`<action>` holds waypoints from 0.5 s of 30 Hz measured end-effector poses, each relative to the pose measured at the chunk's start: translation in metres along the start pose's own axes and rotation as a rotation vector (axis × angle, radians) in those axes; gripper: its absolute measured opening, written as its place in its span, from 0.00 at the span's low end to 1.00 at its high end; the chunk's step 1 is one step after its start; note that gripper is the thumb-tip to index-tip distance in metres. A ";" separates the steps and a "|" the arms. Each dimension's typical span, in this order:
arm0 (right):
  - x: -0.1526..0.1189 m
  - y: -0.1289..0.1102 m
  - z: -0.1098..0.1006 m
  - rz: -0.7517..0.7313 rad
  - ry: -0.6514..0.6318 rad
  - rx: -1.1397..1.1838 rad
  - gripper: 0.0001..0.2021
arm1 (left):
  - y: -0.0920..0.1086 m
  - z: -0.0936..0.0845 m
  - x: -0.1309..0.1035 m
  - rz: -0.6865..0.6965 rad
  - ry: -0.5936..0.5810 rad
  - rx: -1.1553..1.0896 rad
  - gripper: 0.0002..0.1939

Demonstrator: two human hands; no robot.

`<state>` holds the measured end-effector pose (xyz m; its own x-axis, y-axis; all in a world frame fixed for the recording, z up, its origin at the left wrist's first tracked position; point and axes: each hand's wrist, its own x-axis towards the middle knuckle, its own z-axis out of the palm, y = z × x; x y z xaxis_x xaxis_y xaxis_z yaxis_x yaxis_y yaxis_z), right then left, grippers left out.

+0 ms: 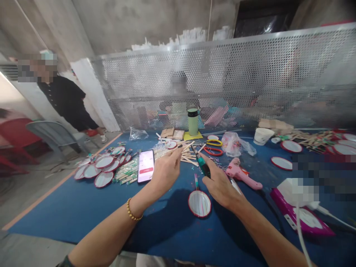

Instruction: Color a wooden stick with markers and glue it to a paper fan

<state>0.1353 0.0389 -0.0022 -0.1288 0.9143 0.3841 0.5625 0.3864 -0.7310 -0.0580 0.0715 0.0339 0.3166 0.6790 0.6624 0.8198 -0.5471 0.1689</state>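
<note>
My left hand [167, 168] is closed in a pinch above the table, next to a smartphone [145, 166]. From its fingertips a thin pale wooden stick [188, 144] seems to stick out. My right hand [219, 181] is wrapped round a hand tool with a green and black handle [204, 167] and a narrow metal tip; it looks like small pliers. Below and between both hands lies a round white disc with a red rim [199, 204], a short patterned handle pointing away from me. Loose wooden sticks [190, 158] lie just beyond my hands.
Red-rimmed discs [104, 162] are piled left, beside wrapped sticks [126, 170]. A pink glue gun [241, 174], yellow-handled scissors [214, 142], a paper cup [263, 136] and a magenta device [303, 218] with cables sit right. A green bottle [193, 122] stands before a perforated metal screen [155, 81]; people are beyond.
</note>
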 end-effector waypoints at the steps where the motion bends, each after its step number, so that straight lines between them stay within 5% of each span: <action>1: 0.000 0.001 0.001 -0.010 0.016 -0.005 0.40 | 0.000 0.000 0.000 -0.003 -0.008 0.009 0.17; 9: -0.002 0.002 0.006 -0.043 0.016 -0.057 0.40 | 0.002 0.002 -0.002 -0.002 0.006 0.015 0.18; 15: -0.003 0.000 0.010 -0.057 0.045 -0.096 0.41 | 0.010 0.000 -0.004 -0.020 -0.128 0.089 0.15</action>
<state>0.1277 0.0375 -0.0083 -0.1274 0.8838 0.4502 0.6309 0.4224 -0.6508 -0.0508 0.0631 0.0332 0.3531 0.7497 0.5597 0.8641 -0.4907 0.1122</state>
